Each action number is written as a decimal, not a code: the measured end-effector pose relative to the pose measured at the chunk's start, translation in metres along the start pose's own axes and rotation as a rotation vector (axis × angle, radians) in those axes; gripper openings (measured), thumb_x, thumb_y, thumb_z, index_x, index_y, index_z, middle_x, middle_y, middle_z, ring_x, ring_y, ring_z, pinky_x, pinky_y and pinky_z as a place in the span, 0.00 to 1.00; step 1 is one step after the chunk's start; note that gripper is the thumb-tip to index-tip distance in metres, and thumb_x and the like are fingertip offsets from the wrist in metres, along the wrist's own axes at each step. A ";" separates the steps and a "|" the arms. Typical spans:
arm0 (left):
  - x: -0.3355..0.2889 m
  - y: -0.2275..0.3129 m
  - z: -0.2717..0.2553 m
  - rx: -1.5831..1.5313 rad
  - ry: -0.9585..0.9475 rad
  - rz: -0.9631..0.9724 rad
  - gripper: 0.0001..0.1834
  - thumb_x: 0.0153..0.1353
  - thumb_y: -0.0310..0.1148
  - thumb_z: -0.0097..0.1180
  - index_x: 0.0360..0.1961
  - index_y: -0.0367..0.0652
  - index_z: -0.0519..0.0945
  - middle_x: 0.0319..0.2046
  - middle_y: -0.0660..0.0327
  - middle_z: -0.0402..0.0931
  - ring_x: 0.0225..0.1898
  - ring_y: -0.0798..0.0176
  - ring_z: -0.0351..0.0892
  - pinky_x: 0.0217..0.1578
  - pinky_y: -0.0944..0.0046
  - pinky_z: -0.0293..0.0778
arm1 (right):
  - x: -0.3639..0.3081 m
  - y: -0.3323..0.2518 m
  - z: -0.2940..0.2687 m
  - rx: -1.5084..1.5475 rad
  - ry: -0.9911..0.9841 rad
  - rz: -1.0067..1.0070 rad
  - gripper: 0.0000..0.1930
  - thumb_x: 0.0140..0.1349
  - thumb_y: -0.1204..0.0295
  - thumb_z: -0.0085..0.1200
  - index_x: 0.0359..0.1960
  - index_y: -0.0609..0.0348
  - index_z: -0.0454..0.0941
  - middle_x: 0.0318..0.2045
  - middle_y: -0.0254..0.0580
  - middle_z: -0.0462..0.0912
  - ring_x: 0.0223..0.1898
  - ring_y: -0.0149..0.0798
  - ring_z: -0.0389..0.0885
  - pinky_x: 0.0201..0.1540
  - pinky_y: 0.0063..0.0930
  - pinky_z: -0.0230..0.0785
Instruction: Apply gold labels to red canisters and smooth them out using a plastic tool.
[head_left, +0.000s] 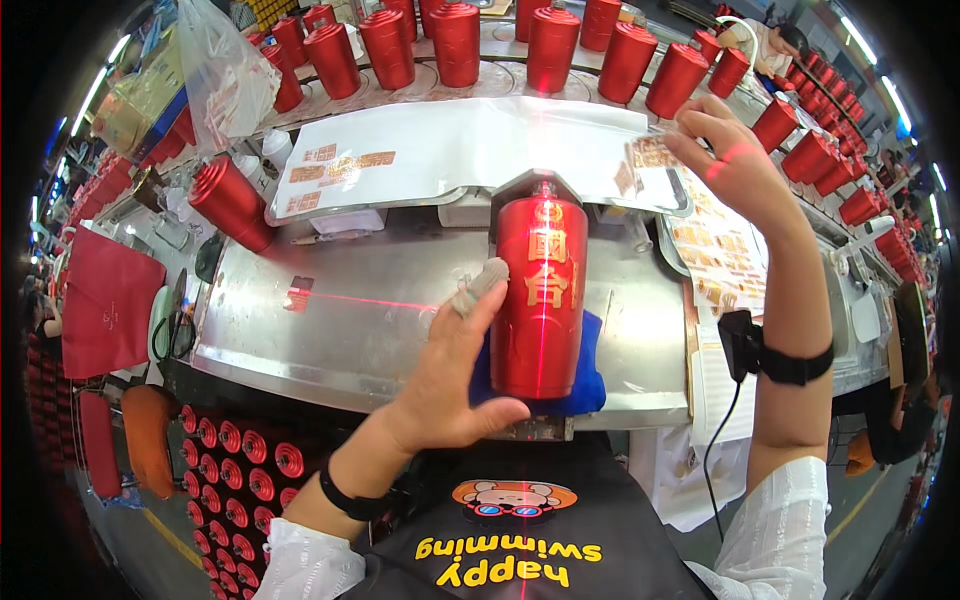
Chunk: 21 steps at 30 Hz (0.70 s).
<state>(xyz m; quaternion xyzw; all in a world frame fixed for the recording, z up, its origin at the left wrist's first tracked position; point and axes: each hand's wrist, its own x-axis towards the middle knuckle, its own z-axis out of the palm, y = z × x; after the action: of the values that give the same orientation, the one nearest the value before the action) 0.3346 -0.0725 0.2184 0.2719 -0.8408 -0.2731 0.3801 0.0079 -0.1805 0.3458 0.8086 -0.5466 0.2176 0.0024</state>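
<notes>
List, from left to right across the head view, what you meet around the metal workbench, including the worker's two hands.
Flat red item → tilted red bottle → small red piece on the bench → left hand → red bottle with gold characters → right hand.

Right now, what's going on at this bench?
A person's left hand is spread along the left side of a gold-marked red bottle, with blue cloth showing beneath. The right hand is raised near gold stickers at the white sheet's right end; whether it pinches one is unclear. More red bottles stand beyond.
</notes>
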 end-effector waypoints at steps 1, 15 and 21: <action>-0.008 0.001 0.010 0.036 0.005 -0.031 0.56 0.55 0.56 0.65 0.72 0.32 0.50 0.71 0.41 0.51 0.71 0.38 0.52 0.69 0.46 0.46 | -0.007 -0.011 -0.007 0.007 -0.003 0.002 0.13 0.66 0.66 0.55 0.31 0.66 0.74 0.41 0.46 0.74 0.43 0.44 0.74 0.47 0.32 0.66; 0.085 0.017 -0.043 -0.949 -0.194 -0.093 0.30 0.67 0.49 0.56 0.60 0.38 0.71 0.48 0.61 0.75 0.50 0.68 0.72 0.52 0.68 0.66 | -0.053 -0.142 -0.062 0.174 0.002 -0.427 0.14 0.66 0.66 0.57 0.27 0.63 0.71 0.45 0.45 0.74 0.44 0.35 0.70 0.46 0.29 0.62; 0.039 0.013 -0.042 -0.897 -0.532 -0.431 0.09 0.65 0.36 0.60 0.39 0.41 0.80 0.29 0.72 0.73 0.30 0.79 0.68 0.31 0.75 0.65 | -0.125 -0.127 -0.010 0.484 0.059 -0.035 0.12 0.66 0.69 0.56 0.27 0.62 0.72 0.47 0.48 0.74 0.48 0.38 0.72 0.53 0.29 0.61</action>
<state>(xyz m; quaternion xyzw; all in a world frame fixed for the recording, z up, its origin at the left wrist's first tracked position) 0.3420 -0.0994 0.2698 0.1710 -0.6348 -0.7343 0.1692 0.0788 -0.0167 0.3405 0.7883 -0.4641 0.3658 -0.1716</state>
